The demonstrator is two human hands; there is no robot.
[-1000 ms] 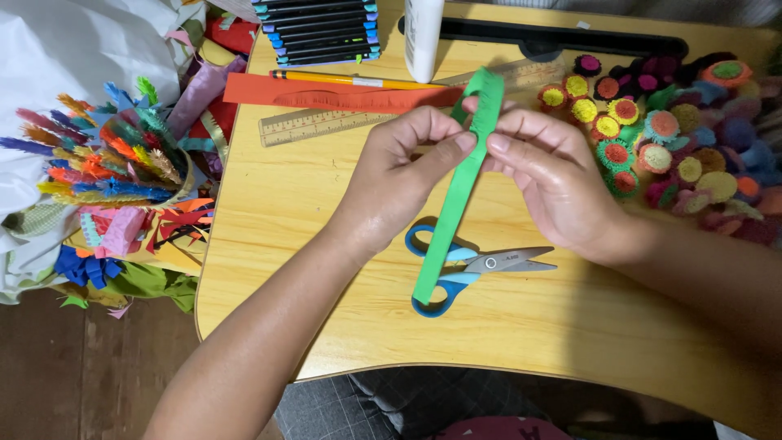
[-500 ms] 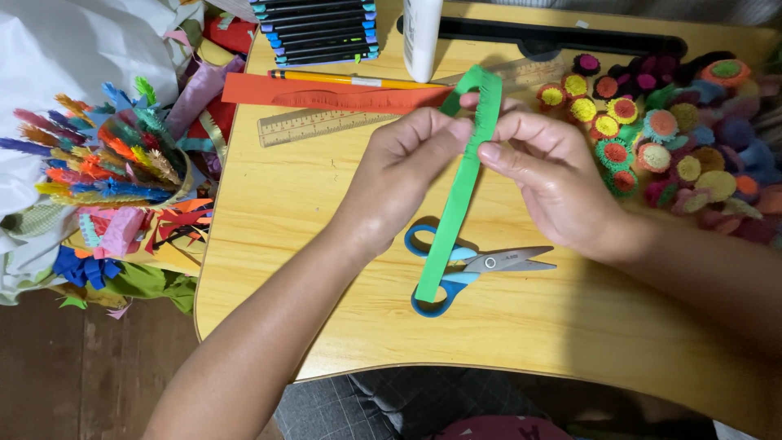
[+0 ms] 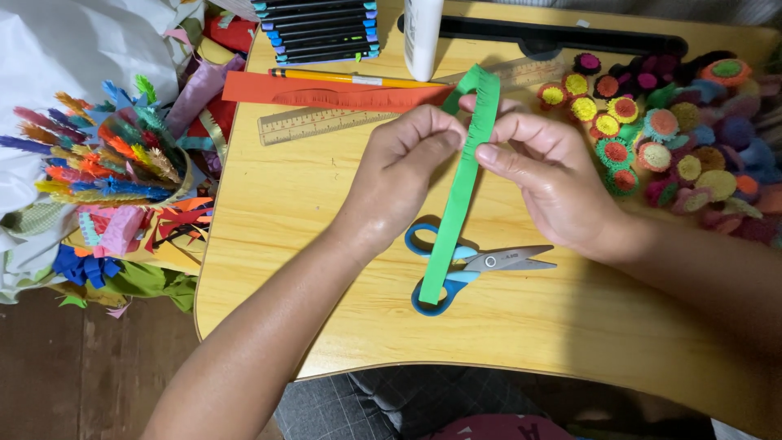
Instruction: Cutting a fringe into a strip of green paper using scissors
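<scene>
A long green paper strip (image 3: 456,204) with a fringed edge runs from above my hands down over the scissors. My left hand (image 3: 403,171) pinches it from the left and my right hand (image 3: 546,175) pinches it from the right, near its upper part. Blue-handled scissors (image 3: 481,265) lie shut on the wooden table (image 3: 309,236) under the strip's lower end.
Many rolled paper flowers (image 3: 660,130) are heaped at the right. A red paper strip (image 3: 326,94), a pencil (image 3: 350,78), a ruler (image 3: 309,124), a white glue bottle (image 3: 423,37) and marker pens (image 3: 318,28) lie at the back. Fringed coloured paper sticks (image 3: 106,159) fill a holder left of the table.
My hands have shifted slightly along the green strip, and its top end curls a little more. The scissors have not moved.
</scene>
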